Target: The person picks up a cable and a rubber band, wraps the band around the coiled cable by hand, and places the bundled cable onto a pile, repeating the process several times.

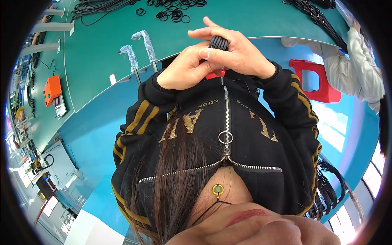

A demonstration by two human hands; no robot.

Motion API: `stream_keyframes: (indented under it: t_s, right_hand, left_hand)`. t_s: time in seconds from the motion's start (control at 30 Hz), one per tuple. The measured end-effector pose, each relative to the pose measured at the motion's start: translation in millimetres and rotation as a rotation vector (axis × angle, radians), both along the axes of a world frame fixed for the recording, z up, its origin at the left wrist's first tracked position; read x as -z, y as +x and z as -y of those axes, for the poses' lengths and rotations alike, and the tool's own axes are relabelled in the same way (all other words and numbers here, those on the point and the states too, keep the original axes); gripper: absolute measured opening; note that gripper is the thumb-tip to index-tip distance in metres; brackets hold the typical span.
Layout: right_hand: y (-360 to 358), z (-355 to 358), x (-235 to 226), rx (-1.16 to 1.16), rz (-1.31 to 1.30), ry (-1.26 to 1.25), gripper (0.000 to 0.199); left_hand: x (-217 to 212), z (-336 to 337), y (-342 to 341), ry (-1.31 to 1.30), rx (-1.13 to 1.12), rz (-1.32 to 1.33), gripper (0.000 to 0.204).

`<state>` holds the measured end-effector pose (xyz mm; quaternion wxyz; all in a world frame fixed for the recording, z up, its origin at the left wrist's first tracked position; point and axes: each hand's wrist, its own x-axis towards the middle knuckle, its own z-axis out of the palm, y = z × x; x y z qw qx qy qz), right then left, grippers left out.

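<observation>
A tight bundle of black rings, or a small coil of black cord, sits between my two hands in front of my chest. My right hand closes on it between thumb and forefinger, with other fingers pointing to the left. My left hand is pressed against the right from the other side, its fingers bent in at the bundle. Its fingertips are hidden behind the right hand, so I cannot tell whether the bundle goes round them. Just below the hands a bit of red shows.
Loose black rings lie on the green table, beside black cables. Two wrapped metal hooks rise at the table's near edge. To the right are a red stool and another person's pale sleeve. An orange device stands left.
</observation>
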<state>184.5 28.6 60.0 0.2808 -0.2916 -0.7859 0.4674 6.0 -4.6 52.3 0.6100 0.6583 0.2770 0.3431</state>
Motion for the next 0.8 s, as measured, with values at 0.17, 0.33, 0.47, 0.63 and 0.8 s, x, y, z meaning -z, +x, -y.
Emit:
stream_keyframes:
  t_s: [0.17, 0.33, 0.47, 0.63, 0.8]
  right_hand:
    - [6.5, -2.2, -0.7, -0.084, -0.362, -0.45, 0.044]
    - [14.2, -3.8, -4.8, 0.15, -0.173, 0.114, 0.045]
    - [6.7, 2.8, -0.3, 0.318, 0.029, 0.572, 0.041]
    - [-0.3, 6.2, 7.2, 0.364, -0.064, 0.632, 0.034]
    - [-1.2, 9.4, 5.8, 0.373, -0.047, 0.602, 0.036]
  left_hand:
    - [2.0, 1.3, -6.6, -0.077, 0.014, 0.04, 0.013]
    - [0.8, 1.2, -8.5, 0.09, -0.048, -0.022, 0.014]
    - [0.6, 4.6, -4.5, 0.075, -0.071, -0.122, 0.014]
    - [0.6, 8.7, -1.9, -0.086, -0.077, -0.008, 0.013]
    - [2.6, 5.8, -0.1, 0.045, -0.087, -0.02, 0.012]
